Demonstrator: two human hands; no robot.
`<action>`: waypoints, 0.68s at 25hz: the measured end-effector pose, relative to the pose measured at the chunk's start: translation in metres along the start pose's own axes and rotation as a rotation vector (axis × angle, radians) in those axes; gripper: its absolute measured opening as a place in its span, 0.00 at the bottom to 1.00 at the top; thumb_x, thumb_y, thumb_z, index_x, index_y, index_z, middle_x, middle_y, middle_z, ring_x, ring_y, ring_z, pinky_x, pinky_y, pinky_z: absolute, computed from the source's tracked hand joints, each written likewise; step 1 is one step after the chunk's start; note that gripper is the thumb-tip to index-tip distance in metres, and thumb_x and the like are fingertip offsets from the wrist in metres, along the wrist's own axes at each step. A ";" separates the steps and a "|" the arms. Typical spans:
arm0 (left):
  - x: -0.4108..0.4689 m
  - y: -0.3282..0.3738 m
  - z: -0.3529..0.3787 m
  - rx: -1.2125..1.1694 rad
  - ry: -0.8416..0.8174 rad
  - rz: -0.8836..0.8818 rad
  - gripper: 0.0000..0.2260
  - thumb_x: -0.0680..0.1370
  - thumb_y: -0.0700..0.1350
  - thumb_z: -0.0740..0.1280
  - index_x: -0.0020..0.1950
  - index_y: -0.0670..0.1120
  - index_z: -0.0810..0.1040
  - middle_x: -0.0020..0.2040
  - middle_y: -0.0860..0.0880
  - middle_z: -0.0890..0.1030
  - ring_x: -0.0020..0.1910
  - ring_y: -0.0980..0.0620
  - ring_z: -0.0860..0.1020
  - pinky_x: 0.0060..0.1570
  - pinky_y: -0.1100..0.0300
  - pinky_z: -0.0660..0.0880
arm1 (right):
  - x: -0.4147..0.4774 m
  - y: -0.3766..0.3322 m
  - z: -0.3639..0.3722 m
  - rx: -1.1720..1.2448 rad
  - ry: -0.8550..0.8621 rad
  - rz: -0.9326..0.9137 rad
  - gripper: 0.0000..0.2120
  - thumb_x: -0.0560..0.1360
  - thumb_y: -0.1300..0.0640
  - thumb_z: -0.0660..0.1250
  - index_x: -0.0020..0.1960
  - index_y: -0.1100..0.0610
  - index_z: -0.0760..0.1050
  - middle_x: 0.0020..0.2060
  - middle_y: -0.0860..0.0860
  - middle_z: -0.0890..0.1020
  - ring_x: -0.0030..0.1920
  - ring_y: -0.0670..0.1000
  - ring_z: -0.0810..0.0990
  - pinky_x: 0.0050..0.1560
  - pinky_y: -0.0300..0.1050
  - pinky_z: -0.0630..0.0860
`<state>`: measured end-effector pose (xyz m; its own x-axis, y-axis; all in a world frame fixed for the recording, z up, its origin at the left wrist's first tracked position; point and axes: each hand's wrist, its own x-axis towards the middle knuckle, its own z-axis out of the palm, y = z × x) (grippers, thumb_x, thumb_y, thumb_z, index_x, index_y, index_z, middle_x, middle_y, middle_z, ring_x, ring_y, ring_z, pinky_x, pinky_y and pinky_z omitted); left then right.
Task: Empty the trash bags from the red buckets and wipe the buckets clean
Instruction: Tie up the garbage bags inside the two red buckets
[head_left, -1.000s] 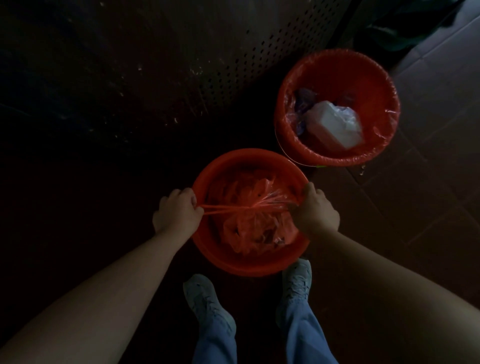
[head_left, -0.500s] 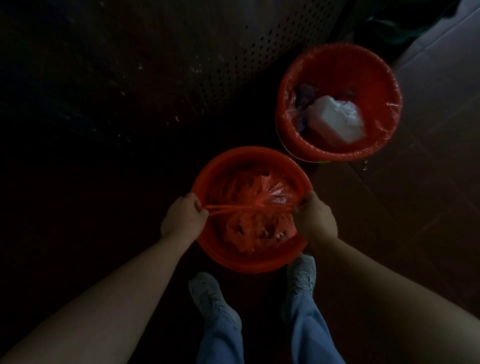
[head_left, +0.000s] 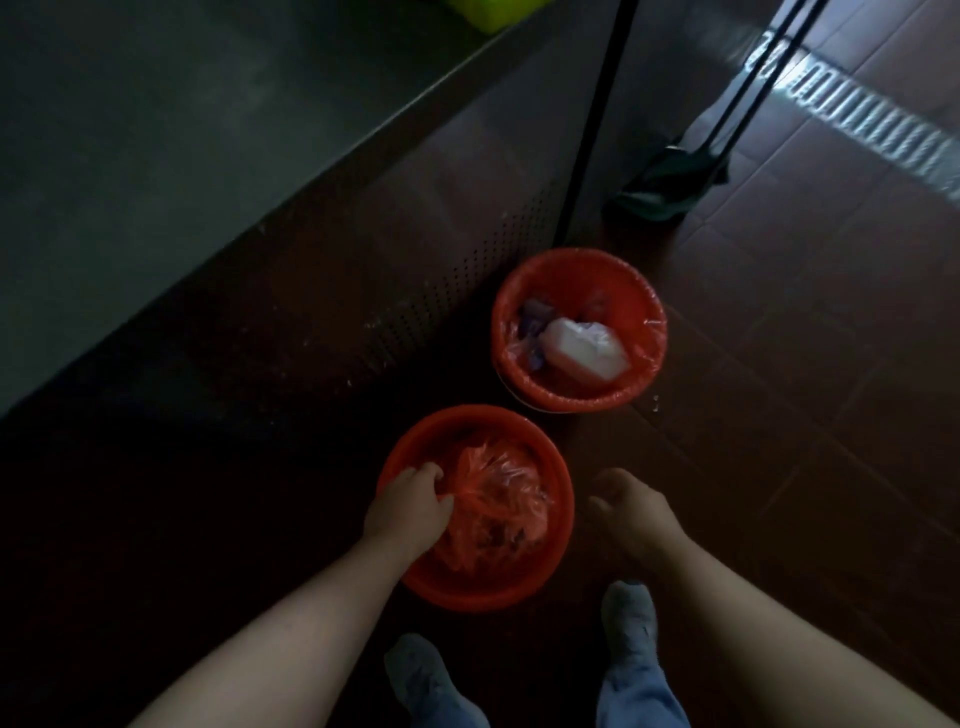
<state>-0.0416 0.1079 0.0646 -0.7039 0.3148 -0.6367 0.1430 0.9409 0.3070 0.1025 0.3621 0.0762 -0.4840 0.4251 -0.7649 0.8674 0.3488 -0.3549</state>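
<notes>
Near red bucket (head_left: 470, 597) stands on the tiled floor (head_left: 805, 415) at the person's feet, close to the foot of a perforated metal panel (head_left: 415, 260). Inside it sits an orange trash bag (head_left: 504, 499), and the left hand (head_left: 410, 506) reaches in over the rim, grip closed round the bag's bunched neck. Right hand (head_left: 631, 512) hangs just beside the bucket, not touching it, grip loose and holding nothing; far red bucket (head_left: 618, 296) stands just beyond, plastic-lined, a white packet (head_left: 584, 351) lying inside.
</notes>
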 end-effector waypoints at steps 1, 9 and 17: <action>-0.001 0.017 0.000 0.004 0.012 0.013 0.18 0.77 0.55 0.66 0.66 0.53 0.74 0.62 0.50 0.77 0.62 0.48 0.77 0.59 0.53 0.76 | -0.001 0.005 -0.012 0.003 0.023 0.001 0.19 0.80 0.51 0.68 0.69 0.51 0.72 0.62 0.52 0.79 0.56 0.50 0.80 0.53 0.45 0.79; 0.005 0.151 0.020 -0.073 0.085 -0.022 0.16 0.78 0.52 0.65 0.65 0.50 0.76 0.59 0.47 0.79 0.62 0.44 0.76 0.63 0.52 0.72 | 0.021 0.055 -0.121 0.011 0.125 -0.067 0.17 0.79 0.50 0.68 0.66 0.52 0.76 0.59 0.52 0.83 0.59 0.53 0.81 0.55 0.42 0.74; 0.026 0.264 0.004 -0.231 0.150 -0.110 0.11 0.79 0.48 0.65 0.60 0.48 0.77 0.55 0.47 0.81 0.59 0.44 0.78 0.56 0.54 0.74 | 0.050 0.062 -0.249 0.004 0.143 -0.109 0.11 0.79 0.50 0.67 0.59 0.52 0.80 0.59 0.51 0.83 0.55 0.52 0.81 0.49 0.43 0.74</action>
<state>-0.0193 0.3650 0.1265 -0.8039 0.1740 -0.5687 -0.0902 0.9095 0.4057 0.1031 0.6123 0.1501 -0.5862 0.4998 -0.6376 0.8094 0.3961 -0.4336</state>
